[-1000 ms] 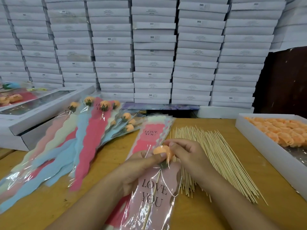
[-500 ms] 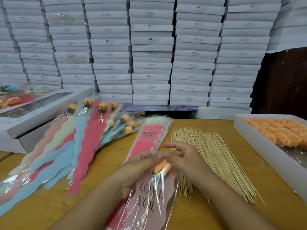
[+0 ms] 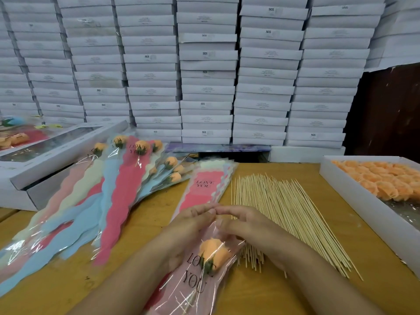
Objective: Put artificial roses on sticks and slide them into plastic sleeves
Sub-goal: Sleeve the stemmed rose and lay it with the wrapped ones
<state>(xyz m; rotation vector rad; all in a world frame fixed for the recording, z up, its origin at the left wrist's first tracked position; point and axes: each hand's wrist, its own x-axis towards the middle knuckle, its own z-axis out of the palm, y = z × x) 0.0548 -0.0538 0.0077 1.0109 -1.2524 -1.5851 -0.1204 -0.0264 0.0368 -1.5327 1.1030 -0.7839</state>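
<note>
2 bare hands meet over a wooden counter [image 3: 284, 289], seen from a head camera looking down. Left hand [image 3: 193, 226] and right hand [image 3: 247, 226] pinch the open top edge of a clear plastic sleeve [image 3: 197, 289] between fingertips. An orange artificial rose [image 3: 214, 252] sits inside this sleeve, just below the hands, on a thin stick that is hard to trace through the glare. The sleeve's pink backing reads "LOVE YOU", with the rose covering part of the first word, and its lower end is cut off by the frame.

Just beyond the hands lies a stack of empty sleeves [image 3: 204, 185], also printed "LOVE YOU". To the right, a spread of bare wooden sticks [image 3: 284, 212] touches the right hand. A white tray [image 3: 354, 201] at the far right holds loose orange rose heads [image 3: 386, 180], partly cut off. To the left, finished sleeved roses [image 3: 113, 189] fan out in pink, blue and cream. A windowed box [image 3: 56, 153] sits behind them, its contents blurred. Stacked white boxes [image 3: 204, 71] fill the background, several marked "SGS"; smaller print is unreadable.
</note>
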